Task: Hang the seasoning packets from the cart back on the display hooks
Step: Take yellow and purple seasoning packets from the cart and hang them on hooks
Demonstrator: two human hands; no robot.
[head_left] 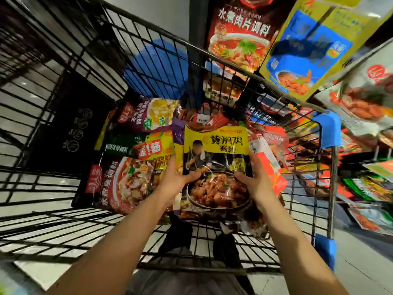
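While you stand over the cart (251, 67), your left hand (173, 179) and right hand (258, 184) each grip a side edge of the yellow packet (214, 158), held above the heap of other packets (136, 165). This looks like the pick-up step; next, raise it to the display packets (308, 52) and find a hook, which is not visible here.

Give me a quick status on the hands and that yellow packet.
Left hand and right hand both grip the yellow packet over the cart. Not yet on a hook. Hanging packets crowd close above right.
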